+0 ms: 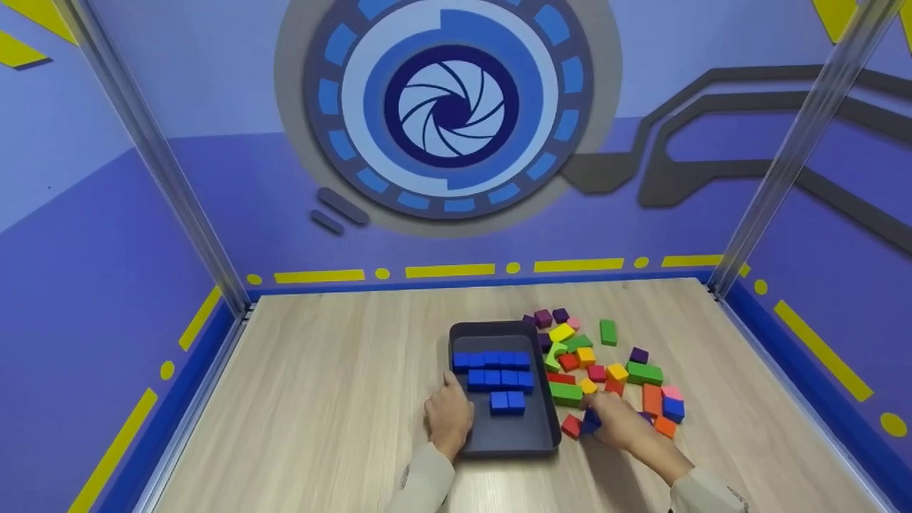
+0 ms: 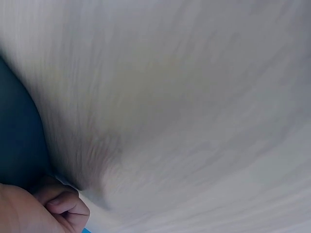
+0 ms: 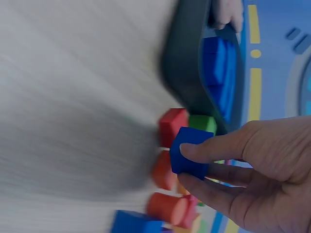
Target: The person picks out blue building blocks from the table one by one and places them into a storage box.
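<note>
In the head view a dark grey rectangular tray (image 1: 507, 436) lies on the table with blue blocks (image 1: 499, 379) inside, lined up in three rows. My left hand (image 1: 449, 415) grips the tray's left wall; its curled fingers (image 2: 68, 206) show beside that wall in the left wrist view. Right of the tray, my right hand (image 1: 618, 422) pinches a blue block (image 3: 193, 141) between thumb and fingertips. In the right wrist view that block is held above the wooden surface, overlapping a red block (image 3: 171, 127) behind it.
Loose blocks in many colours spread to the right of the tray, among them a green block (image 1: 645, 372), an orange block (image 1: 652, 399) and another blue block (image 1: 673, 408). Purple blocks (image 1: 543, 318) lie by the tray's far right corner. Blue panels (image 1: 399, 249) enclose the table.
</note>
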`<state>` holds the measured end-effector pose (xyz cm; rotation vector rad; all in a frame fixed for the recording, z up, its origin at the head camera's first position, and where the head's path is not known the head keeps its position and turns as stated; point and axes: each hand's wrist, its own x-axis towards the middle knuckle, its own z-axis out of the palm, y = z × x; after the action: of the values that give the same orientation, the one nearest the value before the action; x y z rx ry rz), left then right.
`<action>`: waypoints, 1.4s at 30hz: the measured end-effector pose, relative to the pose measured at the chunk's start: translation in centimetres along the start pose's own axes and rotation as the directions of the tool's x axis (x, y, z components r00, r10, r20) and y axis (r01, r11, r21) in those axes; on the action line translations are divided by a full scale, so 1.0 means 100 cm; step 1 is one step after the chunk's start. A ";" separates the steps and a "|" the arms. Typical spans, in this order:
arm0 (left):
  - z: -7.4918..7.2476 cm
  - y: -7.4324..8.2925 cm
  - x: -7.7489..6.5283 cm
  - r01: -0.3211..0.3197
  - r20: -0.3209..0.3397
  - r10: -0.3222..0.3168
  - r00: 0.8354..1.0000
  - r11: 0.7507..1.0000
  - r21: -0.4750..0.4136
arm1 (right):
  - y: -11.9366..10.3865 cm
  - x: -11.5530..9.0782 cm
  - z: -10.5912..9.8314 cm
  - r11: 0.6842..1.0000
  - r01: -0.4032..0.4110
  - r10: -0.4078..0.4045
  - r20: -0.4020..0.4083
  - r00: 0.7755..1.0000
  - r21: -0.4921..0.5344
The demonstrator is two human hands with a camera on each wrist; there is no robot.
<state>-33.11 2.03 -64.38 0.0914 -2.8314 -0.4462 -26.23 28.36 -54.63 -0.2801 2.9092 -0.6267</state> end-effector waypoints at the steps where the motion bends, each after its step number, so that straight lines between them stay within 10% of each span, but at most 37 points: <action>1: -0.001 -0.001 0.001 0.002 -0.002 -0.002 1.000 1.000 0.000 | -0.004 0.001 -0.003 1.000 0.015 -0.015 -0.027 1.000 -0.003; 16: 0.000 -0.009 0.000 0.022 -0.045 -0.022 0.999 1.000 0.005 | -0.040 0.030 0.006 0.995 0.093 -0.091 -0.112 0.990 0.019; 34: -0.001 -0.003 -0.003 0.028 -0.053 -0.027 0.998 0.999 0.017 | -0.046 0.048 0.032 0.927 0.375 -0.374 -0.161 0.913 -0.027; 42: 0.001 0.002 -0.001 0.037 -0.031 -0.036 0.999 0.999 0.023 | -0.042 0.056 0.040 0.949 0.314 -0.313 -0.114 0.943 -0.014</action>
<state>-33.02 2.22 -64.42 0.1533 -2.8089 -0.4161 -30.25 21.88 -57.11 -0.7426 2.9973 -0.7148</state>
